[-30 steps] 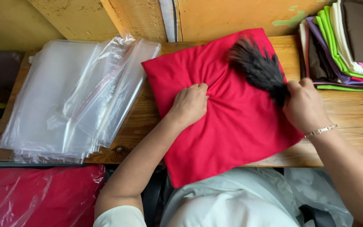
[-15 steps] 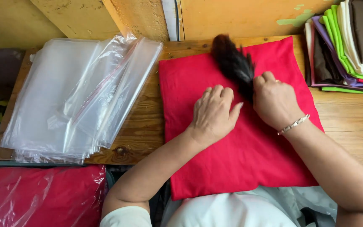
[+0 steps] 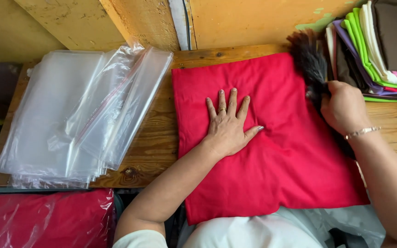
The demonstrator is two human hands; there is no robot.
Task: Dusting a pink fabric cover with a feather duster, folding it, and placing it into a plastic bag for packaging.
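A folded red cloth (image 3: 272,174) lies flat on the wooden table (image 3: 148,138), its near edge hanging over the front. My left hand (image 3: 228,124) rests palm down on its middle with fingers spread, a ring on one finger. My right hand (image 3: 343,108), with a bracelet at the wrist, is closed around the handle of a dark bristly brush (image 3: 309,64) at the cloth's right edge. The bristles point away from me, at the cloth's far right corner.
A stack of clear plastic bags (image 3: 79,115) covers the table's left half. Folded cloths in several colours (image 3: 377,46) are piled at the far right. A bagged red cloth (image 3: 42,220) lies below the table's left front. A yellow wall stands behind.
My left hand has flattened and spread on the cloth's middle. My right hand has carried the brush from the cloth's centre to its far right corner. The cloth lies smoother.
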